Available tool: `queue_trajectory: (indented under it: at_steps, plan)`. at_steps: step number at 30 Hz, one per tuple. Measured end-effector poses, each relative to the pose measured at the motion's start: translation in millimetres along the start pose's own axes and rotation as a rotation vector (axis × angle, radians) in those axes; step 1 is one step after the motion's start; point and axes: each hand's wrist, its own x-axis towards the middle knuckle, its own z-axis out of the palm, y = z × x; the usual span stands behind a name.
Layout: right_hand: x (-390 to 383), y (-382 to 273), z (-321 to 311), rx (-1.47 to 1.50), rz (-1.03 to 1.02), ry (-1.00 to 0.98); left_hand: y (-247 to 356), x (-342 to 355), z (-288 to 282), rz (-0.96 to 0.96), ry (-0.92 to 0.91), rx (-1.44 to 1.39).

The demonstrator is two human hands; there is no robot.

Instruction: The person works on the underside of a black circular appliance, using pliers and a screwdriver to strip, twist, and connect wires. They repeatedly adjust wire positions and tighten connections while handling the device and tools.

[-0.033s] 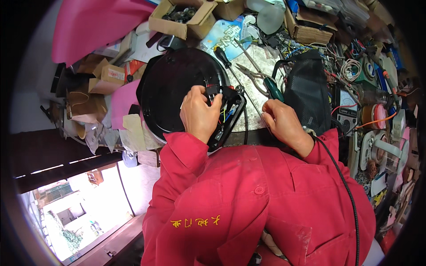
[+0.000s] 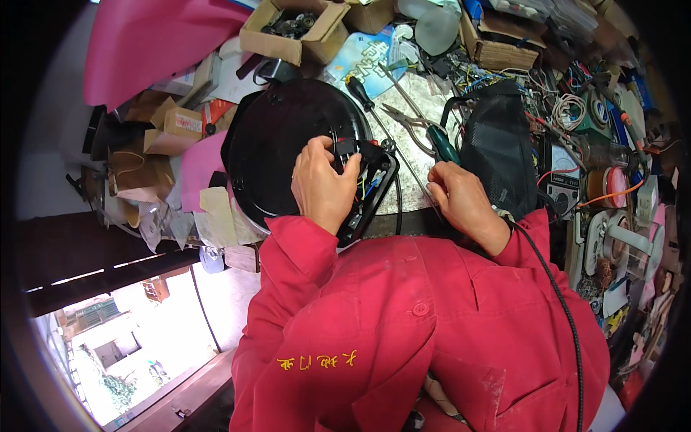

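A round black electric pan (image 2: 288, 144) lies on the bench, with an open black handle housing (image 2: 374, 191) on its right side showing coloured wires. My left hand (image 2: 324, 183) reaches over the pan's edge, its thumb and fingers closed on a small black part (image 2: 348, 148) at the top of the housing. To the right, my right hand (image 2: 468, 205) is held with curled fingers beside a long thin metal shaft (image 2: 414, 173). Whatever lies between those fingertips is hidden. Green-handled pliers (image 2: 440, 142) lie just beyond this hand, and a black-handled screwdriver (image 2: 358, 92) rests farther off.
A black mesh bag (image 2: 497, 155) stands right of the pliers. An open cardboard box (image 2: 277, 47) of parts sits at the back. Tangled wires, jars and a small radio (image 2: 563, 196) crowd the right side. A black cable (image 2: 558, 288) runs down over my right sleeve.
My right hand's fingers have shifted very slightly. My left hand keeps its place at the housing.
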Motion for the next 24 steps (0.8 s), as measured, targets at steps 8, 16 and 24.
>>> queue_trajectory:
  at_steps: [8,16,24]
  plan:
    - [-5,16,-2,-0.177,0.070,0.104,6,-14,-3,0.326,0.047,-0.051]
    - [12,25,-2,-0.351,0.094,0.245,7,-23,6,0.264,0.037,0.015]
    - [80,41,38,-0.606,-0.189,0.401,5,-22,-1,0.190,0.065,-0.105]
